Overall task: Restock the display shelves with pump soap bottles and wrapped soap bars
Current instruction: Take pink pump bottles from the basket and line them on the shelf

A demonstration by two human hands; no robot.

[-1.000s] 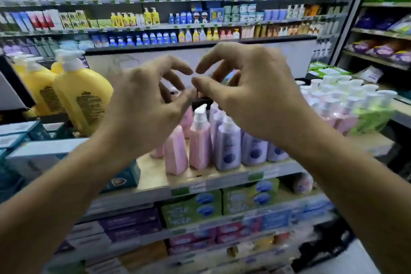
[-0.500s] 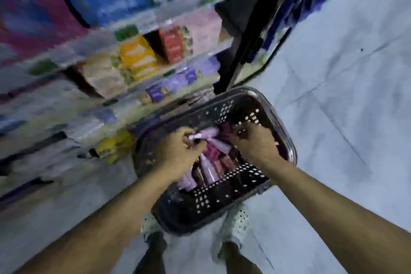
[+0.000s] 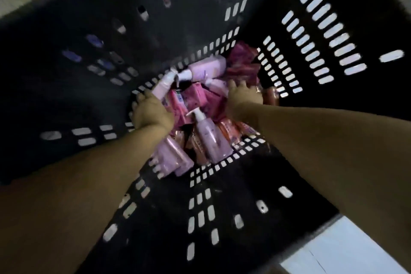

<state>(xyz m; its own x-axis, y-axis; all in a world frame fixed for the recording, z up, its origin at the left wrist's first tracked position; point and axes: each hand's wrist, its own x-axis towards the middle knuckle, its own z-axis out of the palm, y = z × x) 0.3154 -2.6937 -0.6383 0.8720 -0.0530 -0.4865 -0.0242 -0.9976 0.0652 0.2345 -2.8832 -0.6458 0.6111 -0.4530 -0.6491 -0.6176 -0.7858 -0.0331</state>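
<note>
Both arms reach deep into a black slotted basket (image 3: 66, 87). The left grip (image 3: 152, 111) is clamped round a pink pump bottle (image 3: 160, 92), whose white pump head sticks out past the knuckles. The right grip (image 3: 244, 98) lies knuckles-up on the heap, its fingers curled down among the wrapped soap bars (image 3: 195, 98). Whether it is clamped on anything cannot be told.

Four pump bottles can be counted. One is the held bottle. The second bottle (image 3: 206, 69) lies on its side just beyond both grips. The third bottle (image 3: 210, 140) lies between the two wrists, and the fourth bottle (image 3: 173, 159) lies under the left wrist. The bars between and around the grips are pink and orange, and too blurred to count.
</note>
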